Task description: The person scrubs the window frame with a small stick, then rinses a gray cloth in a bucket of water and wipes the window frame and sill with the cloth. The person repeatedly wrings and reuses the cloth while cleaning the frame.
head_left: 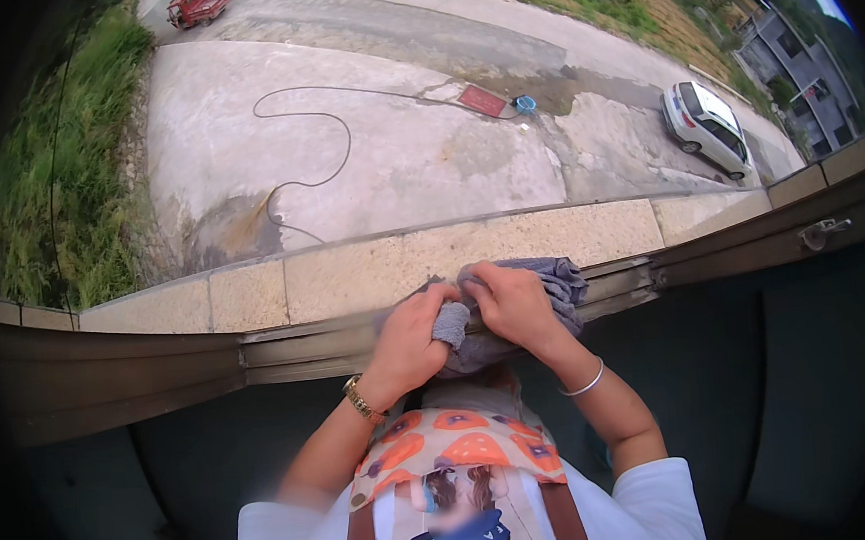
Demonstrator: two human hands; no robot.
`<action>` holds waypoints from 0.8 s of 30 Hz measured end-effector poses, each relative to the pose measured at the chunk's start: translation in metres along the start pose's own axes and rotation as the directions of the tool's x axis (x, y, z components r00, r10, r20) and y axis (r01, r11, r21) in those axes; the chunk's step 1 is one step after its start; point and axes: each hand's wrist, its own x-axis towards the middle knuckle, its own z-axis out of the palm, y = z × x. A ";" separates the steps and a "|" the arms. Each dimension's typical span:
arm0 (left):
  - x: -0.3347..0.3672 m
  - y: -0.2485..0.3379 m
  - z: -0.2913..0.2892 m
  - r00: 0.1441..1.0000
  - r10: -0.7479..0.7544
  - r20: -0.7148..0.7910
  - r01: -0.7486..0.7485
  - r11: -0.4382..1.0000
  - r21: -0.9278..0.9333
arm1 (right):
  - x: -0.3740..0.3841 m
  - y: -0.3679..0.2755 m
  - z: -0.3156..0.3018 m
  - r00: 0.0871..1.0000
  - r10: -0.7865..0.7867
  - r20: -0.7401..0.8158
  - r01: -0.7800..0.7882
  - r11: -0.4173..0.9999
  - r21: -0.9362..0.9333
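A grey-blue cloth [559,286] lies bunched over the metal window track [303,351] in front of me. My left hand [417,333] is closed round one end of it, and a wad of the fabric shows between its thumb and fingers. Close beside it, my right hand [515,304] grips the cloth from above, with folds bulging out past its knuckles. More fabric hangs down on the near side of the track, between my wrists. The fingertips of both hands are partly hidden in the folds.
Beyond the track runs a tan stone ledge [471,252], with a drop to a concrete yard. Down there lie a long dark hose [348,140], a red mat [482,101] and a blue basket [524,104]. A window latch [823,233] projects at the right.
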 end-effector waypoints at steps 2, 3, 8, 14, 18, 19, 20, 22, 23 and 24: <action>0.004 0.003 -0.004 0.999 -0.009 -0.043 0.004 0.992 -0.128 | 0.001 0.005 -0.014 0.970 0.243 -0.009 -0.227 0.919 0.324; 0.005 0.005 -0.006 0.998 -0.020 -0.064 0.007 0.981 -0.195 | 0.000 0.010 -0.022 0.933 0.358 0.023 -0.326 0.820 0.470; -0.003 -0.008 -0.015 0.993 0.074 -0.092 -0.053 0.975 0.216 | -0.007 0.008 -0.052 0.994 0.110 -0.002 -0.110 0.993 -0.030; 0.002 -0.001 -0.003 0.989 0.132 0.069 -0.143 0.973 0.183 | 0.001 0.001 -0.021 0.970 -0.216 0.110 0.226 0.970 -0.087; 0.006 -0.004 -0.002 0.986 0.163 -0.044 -0.159 0.984 0.082 | 0.004 0.004 -0.012 0.976 0.201 0.086 -0.216 0.947 0.236; 0.006 -0.006 -0.001 0.976 0.189 -0.105 -0.181 0.980 0.083 | 0.003 0.021 -0.007 0.932 0.354 0.075 -0.326 0.730 0.601; 0.006 -0.006 -0.003 0.983 0.129 -0.128 -0.124 0.991 0.047 | 0.003 0.022 -0.012 0.928 0.372 0.030 -0.289 0.664 0.690; 0.005 -0.007 -0.011 0.986 0.008 -0.166 -0.013 1.000 -0.028 | -0.002 0.026 -0.017 0.929 0.370 -0.021 -0.269 0.713 0.647; 0.005 -0.007 -0.014 0.994 0.028 -0.109 -0.022 0.998 0.058 | -0.002 0.022 -0.023 0.973 0.232 -0.021 -0.205 0.898 0.390; 0.003 -0.008 -0.017 0.998 0.041 -0.050 -0.033 0.989 0.146 | -0.001 0.012 -0.032 0.995 0.096 0.024 -0.098 0.990 0.104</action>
